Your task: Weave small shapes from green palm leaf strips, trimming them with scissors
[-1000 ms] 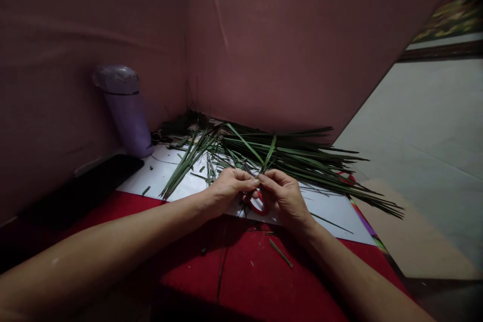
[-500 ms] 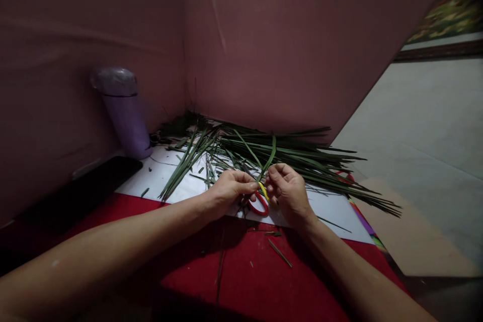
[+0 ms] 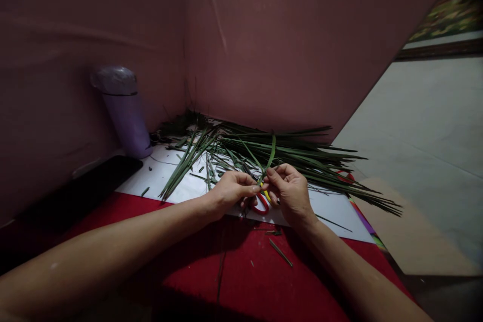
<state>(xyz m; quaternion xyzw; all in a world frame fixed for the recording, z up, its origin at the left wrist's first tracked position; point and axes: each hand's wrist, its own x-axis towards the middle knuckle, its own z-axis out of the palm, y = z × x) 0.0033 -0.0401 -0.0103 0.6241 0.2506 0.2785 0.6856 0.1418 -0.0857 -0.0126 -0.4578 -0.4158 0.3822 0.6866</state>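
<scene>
My left hand [image 3: 230, 190] and my right hand [image 3: 290, 192] meet at the middle of the table, both pinched on one long green leaf strip [image 3: 270, 153] that rises between the fingertips and bends away from me. Under the hands lies a pair of scissors with red and yellow handles [image 3: 261, 202], partly hidden. Behind them a pile of long green leaves [image 3: 302, 158] is spread over a white sheet [image 3: 332, 209].
A lilac tumbler with a lid [image 3: 124, 110] stands at the back left by the pink wall. A dark flat object [image 3: 90, 181] lies left of the white sheet. Red cloth [image 3: 245, 282] with leaf scraps covers the near table. Floor lies to the right.
The hands have shifted slightly away from me and up the strip. The right hand moved a little right, uncovering the yellow part of the scissors.
</scene>
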